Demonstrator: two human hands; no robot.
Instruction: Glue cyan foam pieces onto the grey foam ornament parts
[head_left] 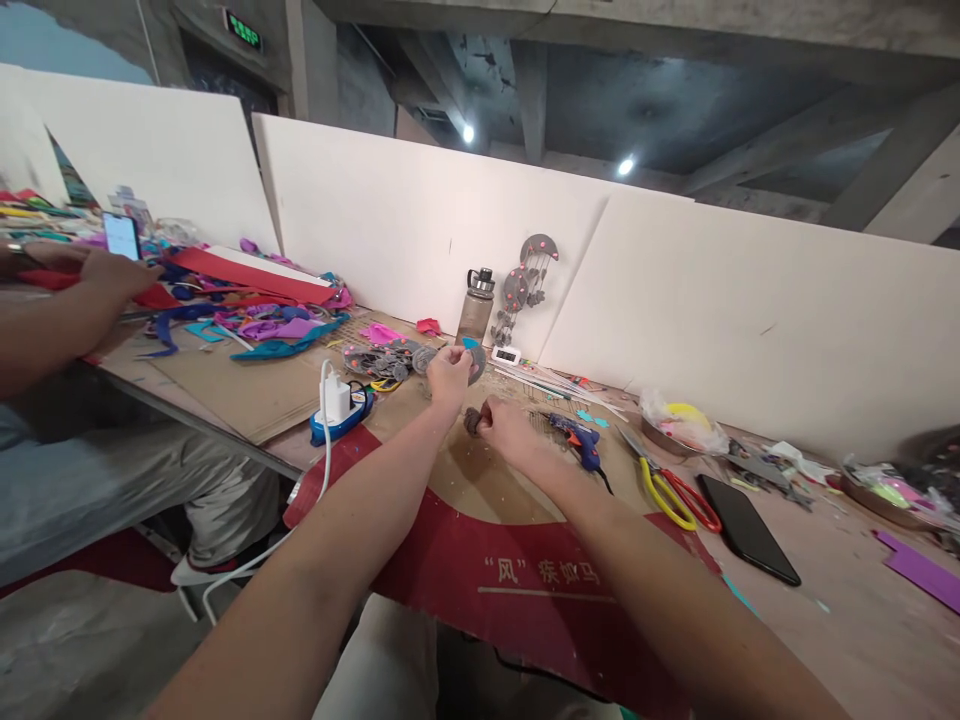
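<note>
Bare forearms over red-and-brown board | left hand: pinching grey felt-like disc, farther out | right hand: pinching small grey-brown piece, nearer the wearer, apart from disc | hot-glue gun just right of right hand.

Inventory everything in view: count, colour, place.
Panels: several, white, rear
Lights: two, white, overhead
Co-worker: one, left
Lit phone: one, whitish, left
Scraps: many, multicoloured, left
Adapter: one, white, left
Pieces: many, grey, centre
Bottle: one, brownish, centre
Ornaments: several, grey, rear
Sticks: several, white, centre
Glue gun: one, blue, right
Scissors: count unclear, yellow and red, right
Phone: one, black, right
Bowls: two, brown, right
Sheet: one, purple, right
Board: one, red, front
Left grip: one, holding grey disc
Right grip: one, holding brownish piece
</note>
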